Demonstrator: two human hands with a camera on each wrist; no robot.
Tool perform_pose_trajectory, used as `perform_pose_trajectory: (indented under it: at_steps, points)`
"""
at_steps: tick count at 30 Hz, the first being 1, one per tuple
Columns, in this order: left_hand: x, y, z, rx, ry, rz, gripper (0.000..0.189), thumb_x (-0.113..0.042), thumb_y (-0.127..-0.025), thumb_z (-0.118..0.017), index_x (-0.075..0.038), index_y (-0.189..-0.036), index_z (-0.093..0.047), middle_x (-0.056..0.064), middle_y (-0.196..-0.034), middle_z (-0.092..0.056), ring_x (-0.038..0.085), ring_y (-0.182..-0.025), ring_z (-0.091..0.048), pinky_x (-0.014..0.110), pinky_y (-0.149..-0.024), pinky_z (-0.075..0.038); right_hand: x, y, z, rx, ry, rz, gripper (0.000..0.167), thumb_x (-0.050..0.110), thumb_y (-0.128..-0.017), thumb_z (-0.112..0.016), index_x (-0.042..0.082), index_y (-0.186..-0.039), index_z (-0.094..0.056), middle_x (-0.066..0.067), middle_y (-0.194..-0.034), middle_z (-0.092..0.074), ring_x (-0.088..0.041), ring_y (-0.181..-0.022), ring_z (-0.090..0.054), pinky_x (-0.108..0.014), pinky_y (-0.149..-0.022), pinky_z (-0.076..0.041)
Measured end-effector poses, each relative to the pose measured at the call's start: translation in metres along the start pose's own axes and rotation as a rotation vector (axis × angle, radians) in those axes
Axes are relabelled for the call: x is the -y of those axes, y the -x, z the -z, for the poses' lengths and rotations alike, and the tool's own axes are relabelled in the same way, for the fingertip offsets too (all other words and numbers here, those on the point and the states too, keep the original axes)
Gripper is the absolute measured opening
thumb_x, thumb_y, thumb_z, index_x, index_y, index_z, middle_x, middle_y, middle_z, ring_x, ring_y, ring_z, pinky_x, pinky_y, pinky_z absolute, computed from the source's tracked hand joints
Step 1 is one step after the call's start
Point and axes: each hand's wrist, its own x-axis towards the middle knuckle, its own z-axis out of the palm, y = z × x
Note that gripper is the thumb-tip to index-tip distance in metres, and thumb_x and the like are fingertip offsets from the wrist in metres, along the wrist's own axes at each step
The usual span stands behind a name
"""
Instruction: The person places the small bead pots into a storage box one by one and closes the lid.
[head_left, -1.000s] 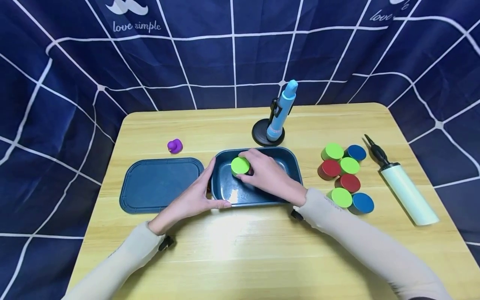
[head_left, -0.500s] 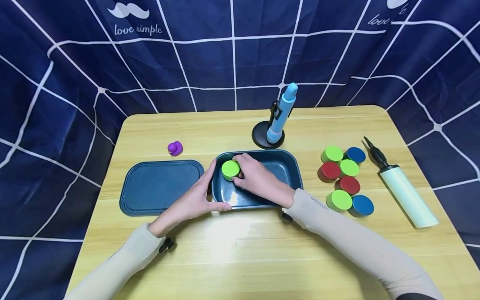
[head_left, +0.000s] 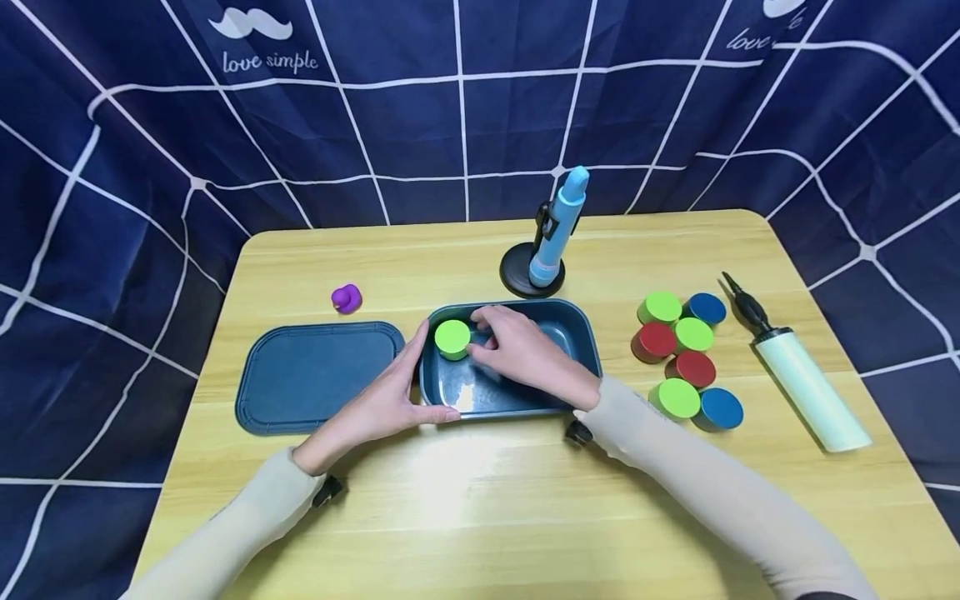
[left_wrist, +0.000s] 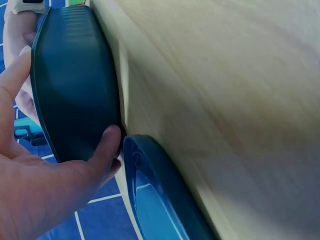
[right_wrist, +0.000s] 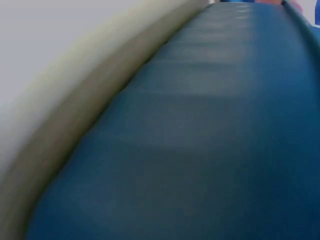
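Note:
A dark blue plastic box (head_left: 480, 396) stands on the table in the head view. My left hand (head_left: 382, 398) lies against its left end, fingers stretched along the end wall and thumb at the front rim. In the left wrist view, that hand (left_wrist: 55, 182) touches the box's wall (left_wrist: 75, 85). Inside the box, at the back left, a round block with a lime-green top (head_left: 453, 337) stands upright. My right hand (head_left: 528, 350) is over the box just right of this block, fingers loosely bent and nothing held. The right wrist view shows mainly the blue box wall (right_wrist: 190, 150), blurred.
Left of the box lies a flat blue lid (head_left: 318, 379), with a purple rubber duck (head_left: 347, 298) behind it. A light-blue tube (head_left: 558, 229) leans in a black stand behind the box. Several green, red and blue round blocks (head_left: 693, 368) and a hand pump (head_left: 810, 387) are at right.
My right hand carried the green-topped block leftward inside the box, then let it go and drew back slightly right. The left hand has stayed at the box's left end.

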Motion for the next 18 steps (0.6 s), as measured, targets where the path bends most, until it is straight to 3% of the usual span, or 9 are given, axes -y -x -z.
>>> perform_pose_trajectory:
  at_steps: [11, 18]
  points:
    - [0.004, 0.002, -0.012, -0.011, -0.072, -0.048, 0.136, -0.058, -0.089, -0.088, -0.02, -0.176, 0.01, 0.006, -0.182, 0.004, 0.031, -0.166, -0.004, 0.065, -0.126, -0.02, -0.014, 0.035, 0.029, -0.168, -0.048, 0.07, 0.034, 0.023, -0.104, -0.072, 0.007, -0.134, -0.074, -0.005, -0.118, -0.072, -0.014, -0.093, -0.067, -0.039, -0.083, -0.055]
    - [0.006, 0.0, -0.01, -0.022, -0.106, -0.067, 0.134, -0.058, -0.09, -0.087, -0.018, -0.176, 0.008, 0.003, -0.182, 0.007, 0.027, -0.167, 0.001, 0.062, -0.128, -0.015, -0.031, 0.06, 0.055, -0.303, -0.041, 0.116, 0.027, 0.016, -0.105, -0.072, 0.006, -0.129, -0.076, -0.001, -0.103, -0.066, -0.016, -0.085, -0.061, -0.034, -0.073, -0.053]
